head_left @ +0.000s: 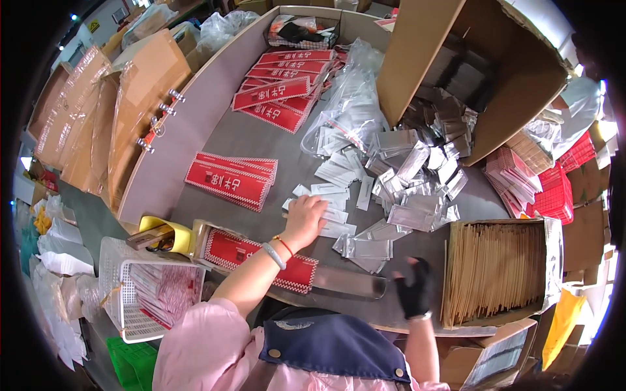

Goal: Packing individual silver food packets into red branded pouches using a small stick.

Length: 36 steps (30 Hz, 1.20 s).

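Grey tabletop with raised side walls fills the workspace. On its far right a large carton lies tipped with its mouth toward the person; nearer, an open cardboard box is packed with thin wooden sticks. Red printed sleeves are fanned to the left. The person's right hand, in a black fingerless glove, hangs blurred beside that box, fingers apart, with nothing visible in it. The bare left hand reaches to the middle, fingers bent down onto slim white packets; whether it pinches one cannot be told. Loose silvery packets lie heaped just to their right.

Slim and flat, the white packets should be light, fairly pliable and probably slippery against one another, with little risk of breaking; a pinch across the narrow width near one end would likely suit. Under the hand, their long axes run roughly left to right, right ends dipping slightly toward the person; those farther off lie at mixed angles.
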Motion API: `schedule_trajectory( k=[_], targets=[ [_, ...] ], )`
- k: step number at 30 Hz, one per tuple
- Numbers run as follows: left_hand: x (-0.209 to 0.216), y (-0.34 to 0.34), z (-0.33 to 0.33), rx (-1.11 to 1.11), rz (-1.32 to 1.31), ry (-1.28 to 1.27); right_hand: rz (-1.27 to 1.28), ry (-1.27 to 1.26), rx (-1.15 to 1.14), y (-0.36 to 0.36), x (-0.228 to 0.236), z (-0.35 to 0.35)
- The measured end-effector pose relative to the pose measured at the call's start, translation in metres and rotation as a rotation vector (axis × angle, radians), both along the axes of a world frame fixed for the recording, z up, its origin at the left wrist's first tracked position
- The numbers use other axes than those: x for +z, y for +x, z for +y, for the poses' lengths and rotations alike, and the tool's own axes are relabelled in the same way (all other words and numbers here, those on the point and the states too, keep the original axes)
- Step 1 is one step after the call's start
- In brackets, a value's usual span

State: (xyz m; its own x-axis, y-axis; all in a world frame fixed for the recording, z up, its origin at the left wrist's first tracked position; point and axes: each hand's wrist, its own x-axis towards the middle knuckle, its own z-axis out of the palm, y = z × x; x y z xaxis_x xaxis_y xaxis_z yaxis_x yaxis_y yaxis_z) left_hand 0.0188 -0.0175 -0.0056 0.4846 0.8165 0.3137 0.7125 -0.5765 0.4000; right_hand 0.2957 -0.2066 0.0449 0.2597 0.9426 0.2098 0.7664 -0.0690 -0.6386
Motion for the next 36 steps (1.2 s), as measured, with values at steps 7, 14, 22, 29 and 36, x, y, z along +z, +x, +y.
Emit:
schedule_trajectory(
  k=[7,14,22,29,36],
  targets=[
    [0.009,0.003,0.016,-0.028,0.055,-0.168,-0.281,-0.047,-0.703,0.189,-0.022,-0.102],
    [0.021,0.063,-0.057,-0.152,0.003,-0.129,-0.513,-0.532,-0.647,0.228,-0.041,-0.114],
    [0.018,0.067,-0.058,-0.260,0.052,0.014,-0.551,-0.419,-0.647,0.226,-0.050,-0.103],
    [0.012,0.063,-0.059,-0.253,-0.060,-0.069,-0.469,-0.463,-0.637,0.208,-0.031,-0.086],
    [0.047,0.016,-0.098,-0.380,0.117,-0.325,-0.520,-0.366,-0.657,0.221,-0.046,-0.112]
  ],
)
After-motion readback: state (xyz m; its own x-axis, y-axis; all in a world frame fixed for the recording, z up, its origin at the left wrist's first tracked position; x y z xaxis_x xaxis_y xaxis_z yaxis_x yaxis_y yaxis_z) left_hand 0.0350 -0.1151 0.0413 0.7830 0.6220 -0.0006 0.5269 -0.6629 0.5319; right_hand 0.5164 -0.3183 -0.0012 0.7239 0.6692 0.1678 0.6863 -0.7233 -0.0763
